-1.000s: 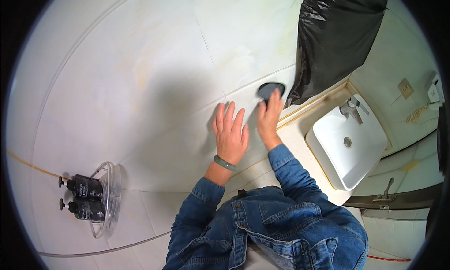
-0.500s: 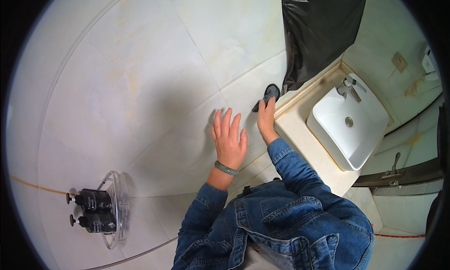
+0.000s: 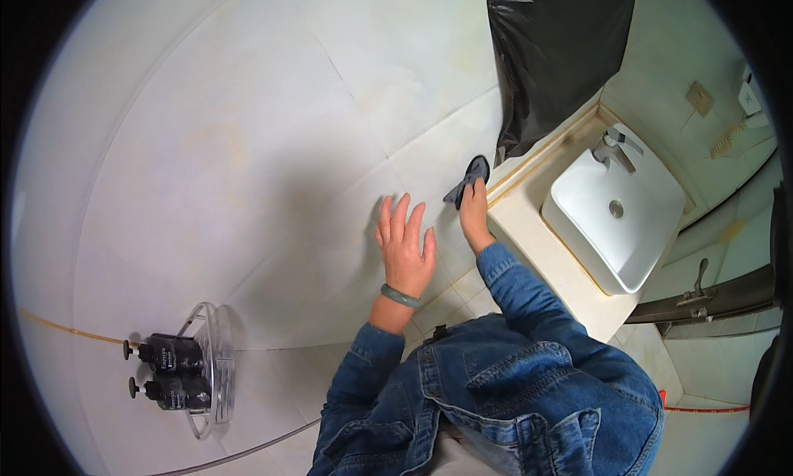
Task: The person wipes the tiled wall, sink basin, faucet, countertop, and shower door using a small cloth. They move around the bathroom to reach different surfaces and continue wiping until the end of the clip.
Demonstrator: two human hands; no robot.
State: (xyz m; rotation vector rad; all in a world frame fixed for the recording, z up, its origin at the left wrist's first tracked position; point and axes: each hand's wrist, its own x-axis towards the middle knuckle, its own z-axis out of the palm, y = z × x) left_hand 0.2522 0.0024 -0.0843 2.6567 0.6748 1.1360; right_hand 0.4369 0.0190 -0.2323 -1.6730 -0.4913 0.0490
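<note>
My right hand (image 3: 474, 213) holds a small dark grey cloth (image 3: 472, 177) against the pale tiled wall, just left of the washbasin counter. The cloth shows beyond my fingertips, rounded at its upper end with a thin corner at the lower left; the part under my fingers is hidden. To the left, my left hand (image 3: 407, 249) is open with its fingers spread, in front of or resting on the wall tiles; whether it touches them I cannot tell. A green bangle (image 3: 401, 297) circles that wrist.
At right a white washbasin (image 3: 570, 187) with a chrome tap (image 3: 614, 152) sits on a beige counter (image 3: 520, 236). Black plastic sheeting (image 3: 562, 63) hangs above its far end. A wall rack (image 3: 221, 369) at lower left carries black pump bottles (image 3: 180, 356).
My right hand and the cloth have shifted slightly down the wall, and more of the cloth's grey face shows. My left hand keeps nearly the same place. The whole view has shifted a little.
</note>
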